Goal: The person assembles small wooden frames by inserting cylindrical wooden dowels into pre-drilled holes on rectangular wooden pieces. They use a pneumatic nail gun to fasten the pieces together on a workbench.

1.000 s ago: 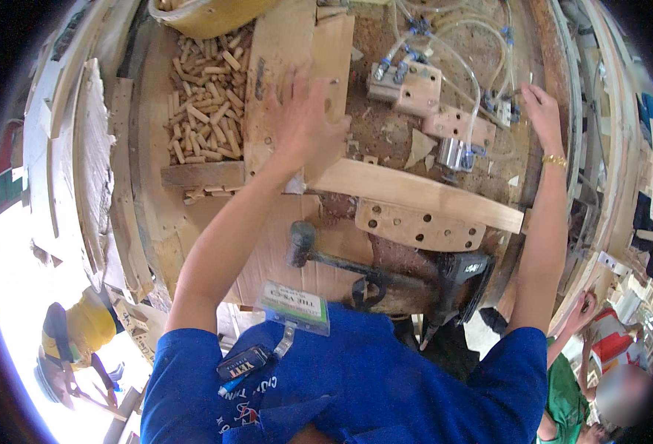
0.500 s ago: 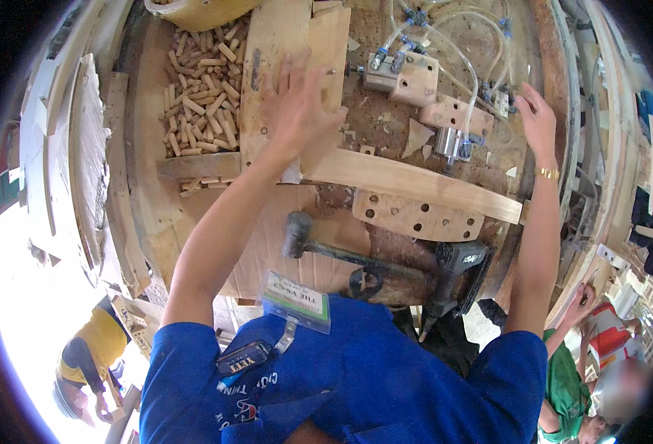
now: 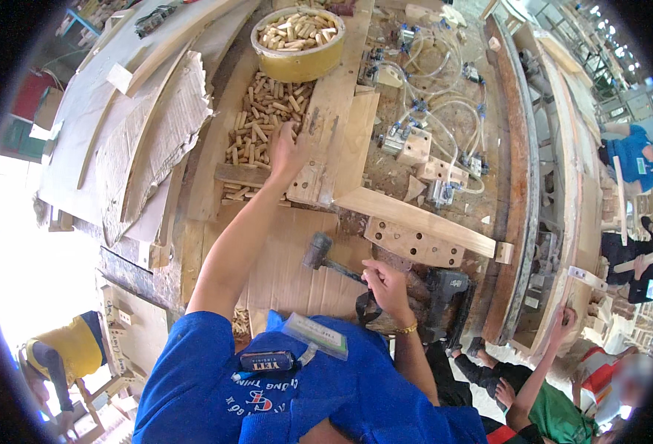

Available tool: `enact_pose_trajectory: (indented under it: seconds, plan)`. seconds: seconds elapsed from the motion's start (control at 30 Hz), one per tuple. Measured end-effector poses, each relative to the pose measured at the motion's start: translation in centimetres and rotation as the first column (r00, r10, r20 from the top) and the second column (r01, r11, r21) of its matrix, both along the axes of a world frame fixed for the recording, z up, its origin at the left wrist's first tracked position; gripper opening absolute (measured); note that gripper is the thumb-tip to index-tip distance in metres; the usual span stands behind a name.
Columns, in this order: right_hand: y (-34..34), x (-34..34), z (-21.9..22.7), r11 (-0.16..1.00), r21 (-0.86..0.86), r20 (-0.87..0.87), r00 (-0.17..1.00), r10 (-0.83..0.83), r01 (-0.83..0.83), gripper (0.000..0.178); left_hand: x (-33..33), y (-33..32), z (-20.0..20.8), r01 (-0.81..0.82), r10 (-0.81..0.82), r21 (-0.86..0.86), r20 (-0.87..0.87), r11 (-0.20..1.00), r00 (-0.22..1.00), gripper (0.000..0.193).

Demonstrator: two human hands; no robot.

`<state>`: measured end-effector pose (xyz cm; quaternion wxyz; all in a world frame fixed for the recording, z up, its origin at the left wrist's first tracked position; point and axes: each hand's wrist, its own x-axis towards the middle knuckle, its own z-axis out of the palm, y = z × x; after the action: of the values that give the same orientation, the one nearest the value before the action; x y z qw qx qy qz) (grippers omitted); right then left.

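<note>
My left hand [image 3: 286, 154] reaches into a pile of short wooden dowels [image 3: 256, 133] in a wooden bin. Its fingers are curled at the dowels, and what lies between them is hidden. Near my body, my right hand [image 3: 387, 287] is closed around the handle of a black-headed mallet [image 3: 317, 250], which lies over cardboard [image 3: 282, 251]. Beyond the mallet, a long pale wooden piece [image 3: 419, 216] rests slantwise against a drilled wooden block [image 3: 413, 243]. A black power tool [image 3: 445, 285] sits to the right of my right hand.
A round yellow tub [image 3: 297, 68] full of dowels stands behind the bin. Small pneumatic cylinders [image 3: 443, 194] with clear tubing [image 3: 456, 133] are fixed on the board at right. Torn cardboard [image 3: 156, 133] lies at left. Other people work at lower left and at right.
My left hand has moved from above the wooden board leftward into the dowels. My right hand has come from beside the tubing down to the mallet handle. The view has shifted.
</note>
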<state>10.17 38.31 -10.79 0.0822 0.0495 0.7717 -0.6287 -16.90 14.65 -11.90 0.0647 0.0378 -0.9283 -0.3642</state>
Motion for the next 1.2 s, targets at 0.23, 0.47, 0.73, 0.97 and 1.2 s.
enact_pose_trajectory:
  seconds: [0.23, 0.47, 0.73, 0.97, 1.2]
  plan:
    - [1.8, -3.6, 5.2, 0.947, -0.159, -0.149, 0.942, -0.302, 0.279, 0.020, 2.8, 0.5, -1.5, 0.057, -0.124, -0.365, -0.161, 0.929, 0.979, 0.036]
    - [4.3, -6.8, -1.9, 0.839, -0.147, -0.215, 0.811, -0.543, 0.523, 0.019, 2.8, 1.5, 0.2, 0.050, -0.074, -0.308, -0.067, 0.950, 0.995, 0.041]
    - [2.3, -7.2, -3.3, 0.788, 0.203, -0.544, 0.736, -0.402, 0.581, 0.012, 2.1, -0.6, -1.0, 0.070, -0.077, -0.421, -0.001, 0.904, 0.997, 0.045]
    - [2.5, -7.0, -2.9, 0.768, 0.286, -0.465, 0.784, -0.412, 0.573, 0.008, 1.5, 1.4, -0.7, 0.135, -0.101, -0.474, 0.096, 0.870, 0.990, 0.051]
    - [2.7, -7.1, -3.3, 0.754, 0.308, -0.572, 0.747, -0.340, 0.580, 0.011, 1.6, 1.1, -0.7, 0.093, -0.062, -0.415, 0.087, 0.905, 0.994, 0.051]
